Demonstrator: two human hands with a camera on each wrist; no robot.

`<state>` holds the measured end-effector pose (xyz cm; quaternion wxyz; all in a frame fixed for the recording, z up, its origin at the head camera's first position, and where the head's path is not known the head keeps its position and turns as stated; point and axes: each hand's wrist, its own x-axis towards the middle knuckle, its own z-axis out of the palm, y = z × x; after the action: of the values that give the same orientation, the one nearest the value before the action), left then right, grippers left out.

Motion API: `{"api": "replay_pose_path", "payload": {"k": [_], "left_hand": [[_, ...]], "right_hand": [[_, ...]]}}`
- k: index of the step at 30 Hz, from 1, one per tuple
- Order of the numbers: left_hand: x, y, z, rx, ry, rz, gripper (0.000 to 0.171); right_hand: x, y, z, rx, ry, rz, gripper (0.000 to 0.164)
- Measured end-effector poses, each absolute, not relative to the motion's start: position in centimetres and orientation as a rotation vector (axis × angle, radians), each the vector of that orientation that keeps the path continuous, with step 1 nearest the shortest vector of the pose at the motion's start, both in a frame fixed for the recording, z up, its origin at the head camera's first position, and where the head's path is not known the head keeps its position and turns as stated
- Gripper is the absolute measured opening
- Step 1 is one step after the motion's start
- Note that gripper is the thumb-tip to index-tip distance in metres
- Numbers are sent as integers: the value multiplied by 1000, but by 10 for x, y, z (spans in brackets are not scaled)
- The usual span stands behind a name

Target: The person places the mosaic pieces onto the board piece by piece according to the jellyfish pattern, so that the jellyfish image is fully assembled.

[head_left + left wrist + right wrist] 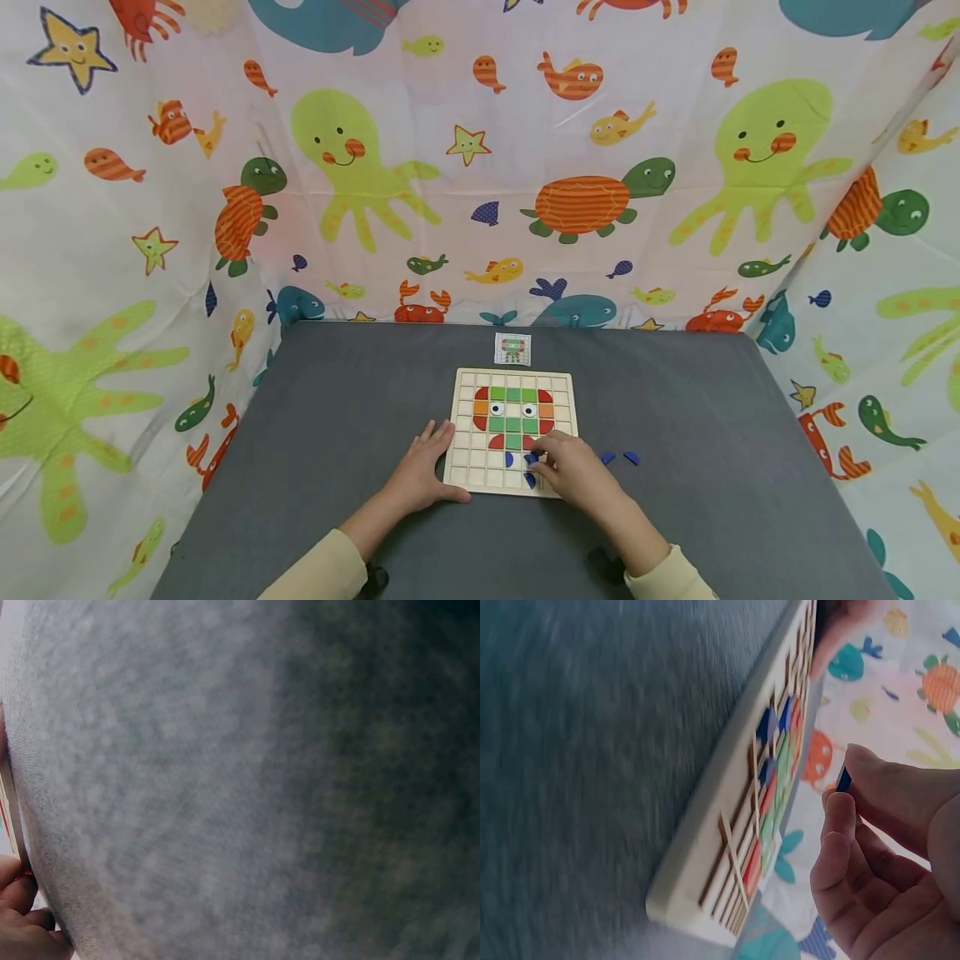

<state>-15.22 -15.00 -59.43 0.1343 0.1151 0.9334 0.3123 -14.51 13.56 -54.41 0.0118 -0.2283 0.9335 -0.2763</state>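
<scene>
A square wooden grid board lies on the grey table, bearing red, green, orange and white tiles and two eye tiles that form a face-like pattern. Below that pattern sit several blue pieces with curved edges. My left hand rests at the board's left side, fingers extended along the edge and thumb by the front left corner. Over the lower right part of the board, my right hand pinches a small blue tile between thumb and index finger. Cloth fills most of the left wrist view.
Two loose blue half-round tiles lie on the table right of the board. A small pattern card is behind the board. The grey table meets a curtain printed with sea animals at the back and sides.
</scene>
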Motion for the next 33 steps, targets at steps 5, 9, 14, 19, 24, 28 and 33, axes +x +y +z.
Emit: {"api": "replay_pose_path", "payload": {"k": [5, 9, 14, 19, 24, 28, 33], "left_hand": [[-152, -150, -595, 339, 2710, 908, 124], [-153, -150, -596, 339, 2713, 898, 124], [-153, -151, -597, 338, 2720, 890, 124], [-152, -149, -595, 329, 2716, 885, 123], [-152, -149, -595, 325, 2713, 889, 123], [-151, -150, -595, 329, 2719, 884, 123], [-152, -150, -595, 327, 2716, 881, 123]], "right_hand": [[-142, 123, -549, -755, 2910, -814, 16], [-140, 116, -552, -743, 2916, -805, 14], [-137, 110, -554, -737, 2910, -793, 13], [-134, 104, -558, -696, 2949, -672, 15], [-132, 98, -560, -676, 2965, -581, 14], [-132, 95, -561, -674, 2975, -561, 13], [-132, 94, -561, -670, 3005, -526, 15]]}}
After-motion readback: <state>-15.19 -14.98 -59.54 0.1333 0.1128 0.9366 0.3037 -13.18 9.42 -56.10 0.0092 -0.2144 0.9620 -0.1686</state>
